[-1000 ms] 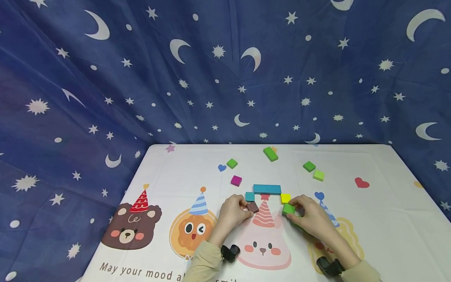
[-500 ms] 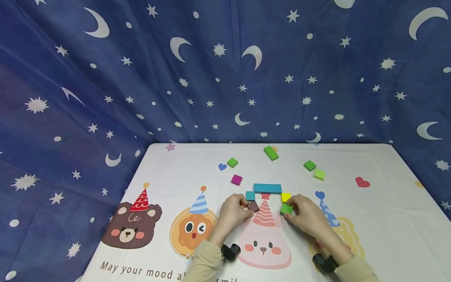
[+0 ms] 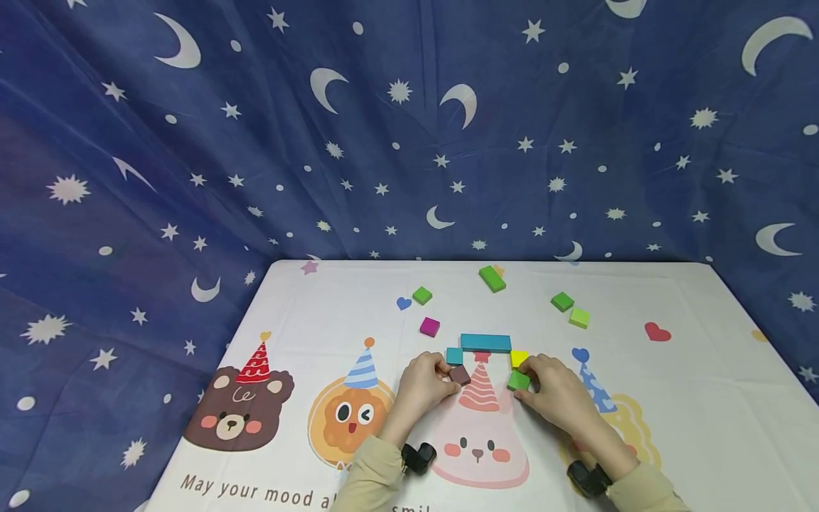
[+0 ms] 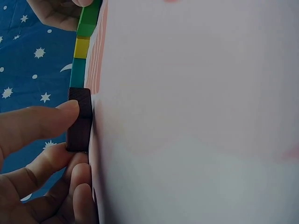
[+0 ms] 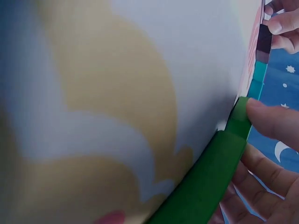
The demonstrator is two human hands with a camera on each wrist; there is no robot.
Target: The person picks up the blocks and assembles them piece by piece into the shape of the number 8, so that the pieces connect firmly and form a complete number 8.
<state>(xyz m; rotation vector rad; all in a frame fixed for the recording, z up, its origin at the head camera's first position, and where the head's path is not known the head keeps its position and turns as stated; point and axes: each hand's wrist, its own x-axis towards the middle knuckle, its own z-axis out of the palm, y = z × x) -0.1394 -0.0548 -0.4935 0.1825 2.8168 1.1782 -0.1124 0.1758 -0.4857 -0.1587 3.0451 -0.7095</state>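
Note:
My left hand point(image 3: 421, 387) pinches a dark brown block point(image 3: 459, 375) between thumb and fingers, close below a small teal block point(image 3: 454, 356). With thumb and fingers my right hand point(image 3: 559, 395) grips a small green block point(image 3: 518, 381), just below a yellow block point(image 3: 519, 359). A long blue block point(image 3: 485, 343) lies across the top between the teal and yellow ones. In the right wrist view, a longer green block point(image 5: 201, 182) lies near the right hand; in the head view the hand hides it.
Farther back lie a magenta block point(image 3: 430, 327), a small green block point(image 3: 422, 296), an oblong green block point(image 3: 492, 279), another green block point(image 3: 562, 301) and a lime block point(image 3: 579, 318). A printed white cloth point(image 3: 697, 398) covers the table, with a starry curtain point(image 3: 409, 128) behind.
My right hand has moved slightly left with the green block, bringing it under the yellow block. The left hand has stayed in place on the brown block.

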